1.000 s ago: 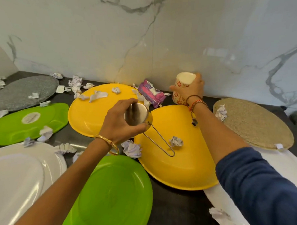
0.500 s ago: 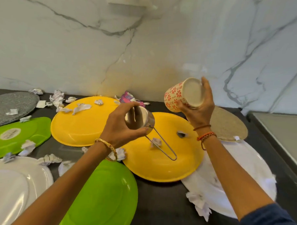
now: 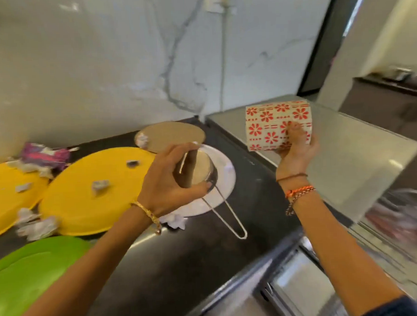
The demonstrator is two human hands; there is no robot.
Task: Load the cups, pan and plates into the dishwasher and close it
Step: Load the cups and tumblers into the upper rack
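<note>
Marble wall (image 3: 91,67) behind a dark worktop (image 3: 230,247), crowded with plates and scraps of crumpled paper (image 3: 36,225). We note two yellow plates: the nearer (image 3: 89,199) at centre left, the farther (image 3: 6,190) at the left edge. A green plate (image 3: 28,273) lies at lower left, a white plate (image 3: 224,178) just right of the nearer yellow one, and a tan round mat (image 3: 175,135) behind it.

Our left hand (image 3: 170,183) pinches the rim of a small steel pan (image 3: 198,170), held above the white plate. Its wire handle (image 3: 226,216) slants down and to the right, toward us.

Our right hand (image 3: 298,149) grips a cup with red flower print (image 3: 277,123), fingers curled round its lower side. The cup is held on its side over a grey surface beside the worktop, long axis running left to right; we cannot tell which end is the mouth.

At lower right, blurred metal parts (image 3: 315,284); we cannot tell what they are.
</note>
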